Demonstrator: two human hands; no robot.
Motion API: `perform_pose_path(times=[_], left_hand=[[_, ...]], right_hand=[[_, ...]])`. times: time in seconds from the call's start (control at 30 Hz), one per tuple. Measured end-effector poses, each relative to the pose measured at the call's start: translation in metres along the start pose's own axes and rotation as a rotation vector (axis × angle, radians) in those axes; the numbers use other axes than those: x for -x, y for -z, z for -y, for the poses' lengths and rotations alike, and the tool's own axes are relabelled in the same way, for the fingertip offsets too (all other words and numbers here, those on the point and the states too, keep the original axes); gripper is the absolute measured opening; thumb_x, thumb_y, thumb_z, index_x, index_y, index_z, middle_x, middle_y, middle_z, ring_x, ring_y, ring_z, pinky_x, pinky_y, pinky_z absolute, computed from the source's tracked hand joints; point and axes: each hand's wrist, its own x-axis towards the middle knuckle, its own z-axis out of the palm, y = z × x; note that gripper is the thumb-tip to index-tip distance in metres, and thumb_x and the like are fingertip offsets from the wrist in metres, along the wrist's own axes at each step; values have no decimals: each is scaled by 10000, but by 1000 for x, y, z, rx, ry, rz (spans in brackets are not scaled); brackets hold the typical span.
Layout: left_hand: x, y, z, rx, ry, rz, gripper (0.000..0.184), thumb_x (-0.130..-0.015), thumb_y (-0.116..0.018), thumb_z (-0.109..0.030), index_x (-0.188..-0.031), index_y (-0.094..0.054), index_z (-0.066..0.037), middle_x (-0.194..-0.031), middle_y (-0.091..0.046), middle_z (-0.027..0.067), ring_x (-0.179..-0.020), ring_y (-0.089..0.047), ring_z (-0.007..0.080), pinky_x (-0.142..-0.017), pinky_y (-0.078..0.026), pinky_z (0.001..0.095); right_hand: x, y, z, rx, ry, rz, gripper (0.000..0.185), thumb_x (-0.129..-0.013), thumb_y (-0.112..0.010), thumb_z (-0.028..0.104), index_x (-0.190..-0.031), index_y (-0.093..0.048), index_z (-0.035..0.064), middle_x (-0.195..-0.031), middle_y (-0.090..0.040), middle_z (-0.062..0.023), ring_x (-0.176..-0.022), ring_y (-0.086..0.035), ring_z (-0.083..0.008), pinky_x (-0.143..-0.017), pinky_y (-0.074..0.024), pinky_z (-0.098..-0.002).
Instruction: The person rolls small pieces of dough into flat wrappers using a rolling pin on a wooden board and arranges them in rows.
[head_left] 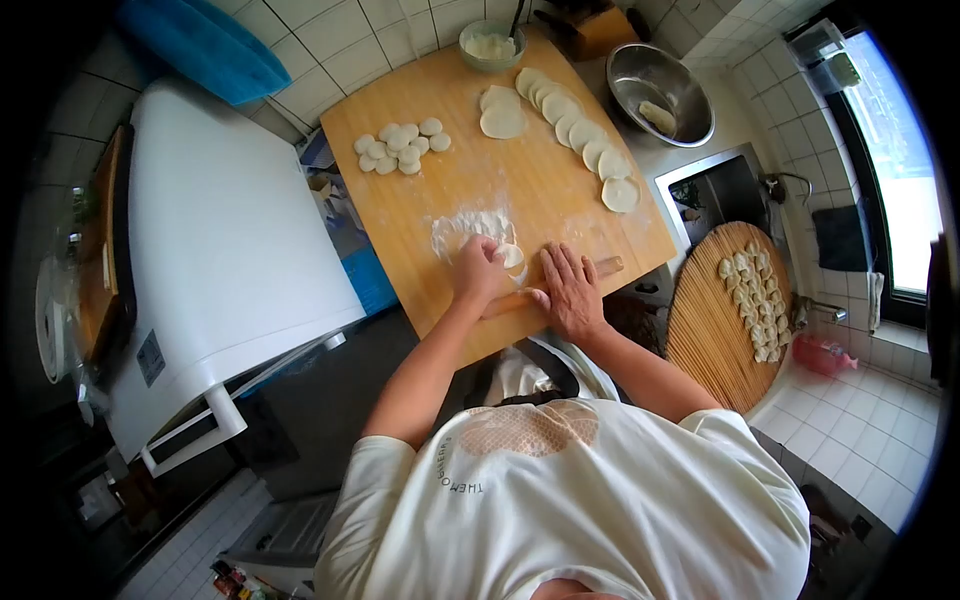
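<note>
My left hand [480, 270] is closed, pinching the edge of a small round dough wrapper [510, 256] that lies on the wooden board [450, 190]. Under my right hand [572, 290] is a wooden rolling pin [608, 266]. The right palm rests across it with the fingers stretched out flat, and the pin's other end shows by my left wrist. Loose flour [460, 232] is scattered just beyond my left hand. Farther back at the left sits a cluster of small dough pieces [400, 148]. Rolled wrappers [583, 134] overlap in a row at the back right, beside a short stack of wrappers [502, 118].
A glass bowl [491, 62] with white contents stands at the board's far edge. Right of the board are a steel bowl [690, 125] holding a dough lump, a sink [715, 200] and a round straw tray [705, 330] with shaped dumplings. A white appliance [230, 220] stands left.
</note>
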Motion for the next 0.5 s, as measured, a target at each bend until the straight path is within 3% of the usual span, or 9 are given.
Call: perform_pose_path(times=[0.13,0.2,0.23,0.37,0.43,0.5], left_hand=[[7,0,-23,-125,-97,102,162,-753,-687,-117,-885,-658,-27,-792,-677,132,-705,-654,255,-660,-512,360],[-4,5,-48,-439,-61,162,177,-761,-629,-181,-839,-676,-29,-881,-659,196,-806,-638,351,-705,-508,411],[-4,5,-47,-436,-65,166,177,-761,-629,-181,-839,-676,-29,-881,-659,196,-806,-638,351,-705,-508,411],[-3,9,-22,-227,-88,85,174,-773,-611,-169,-821,-676,-15,-845,-657,197,-775,-636,365,-691,-513,407],[3,8,-7,81,40,29,195,-791,-611,-192,-839,-673,-13,-816,-660,189,-771,-640,352,-692,-514,402],[9,11,-18,62,5,52,227,-806,-611,-232,-839,-664,-14,-788,-652,192,-763,-635,352,-682,-508,409]], right_hand=[[-62,2,1,18,-31,-7,542,-907,-442,373,-1364,-393,86,-1436,-353,-131,-1345,-301,-270,-1081,-211,-488],[-89,4,4,-25,-56,-17,531,-906,-441,362,-1358,-399,87,-1435,-352,-135,-1345,-300,-275,-1082,-209,-493],[-93,5,3,-64,-76,-32,520,-905,-441,350,-1352,-406,87,-1434,-352,-140,-1345,-299,-279,-1083,-206,-498],[-31,5,2,-32,-24,59,539,-909,-438,371,-1365,-394,87,-1446,-336,-138,-1358,-281,-279,-1098,-182,-496],[-4,1,4,-19,-29,35,537,-905,-445,383,-1349,-413,83,-1438,-344,-138,-1352,-286,-279,-1091,-197,-500],[-8,-2,2,-4,-34,9,536,-901,-451,394,-1334,-433,78,-1430,-351,-137,-1346,-292,-279,-1083,-212,-504]])
